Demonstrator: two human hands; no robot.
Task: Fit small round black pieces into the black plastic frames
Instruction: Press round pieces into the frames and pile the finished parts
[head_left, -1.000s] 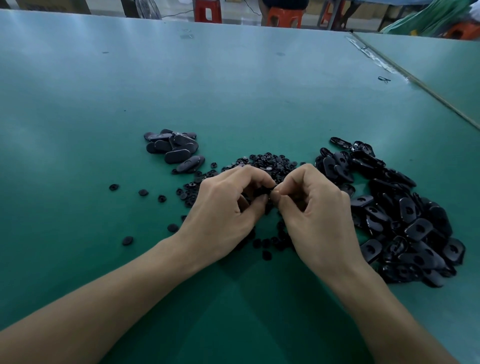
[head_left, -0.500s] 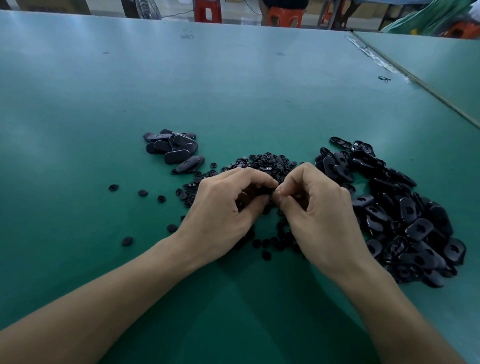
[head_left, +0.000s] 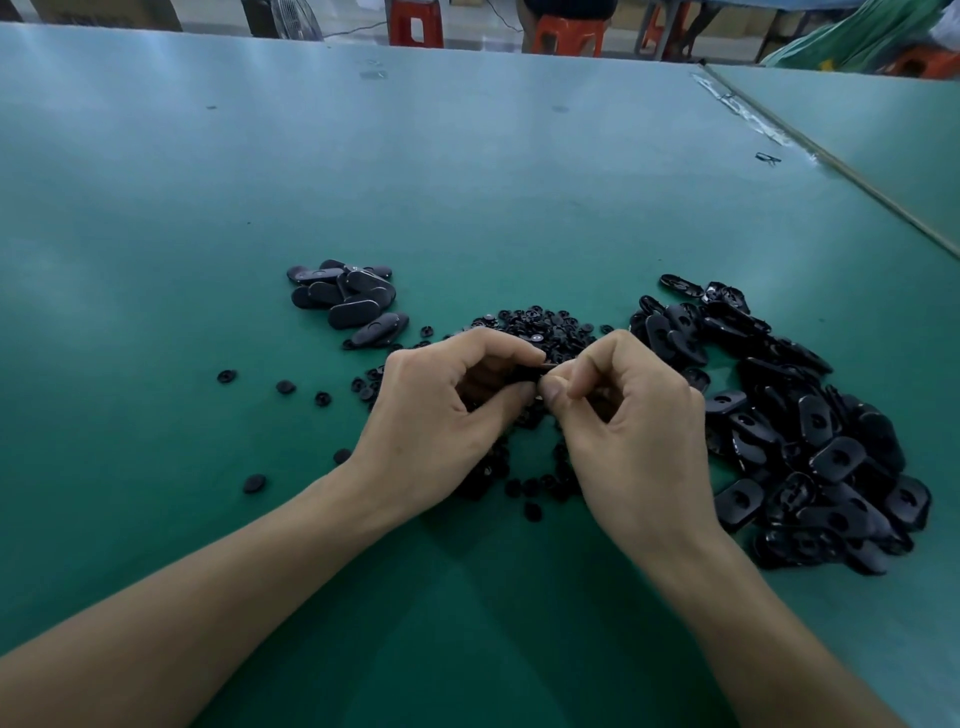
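My left hand (head_left: 441, 415) and my right hand (head_left: 628, 431) meet fingertip to fingertip over the middle of the green table. Between them they pinch a black plastic frame (head_left: 527, 375), mostly hidden by the curled fingers; whether a round piece sits in it I cannot tell. A heap of small round black pieces (head_left: 545, 332) lies just beyond and under the hands. A big pile of black frames (head_left: 810, 436) spreads to the right. A smaller stack of frames (head_left: 348, 299) lies at the back left.
Loose round pieces (head_left: 285, 387) are scattered left of my left hand. The green table (head_left: 467, 182) stretches far back; a seam (head_left: 831, 156) to a second table runs along the right. Red and orange stools (head_left: 415, 23) stand beyond the far edge.
Both hands have stayed in place over the heap, with only slight finger shifts on the held frame. The piles have not moved.
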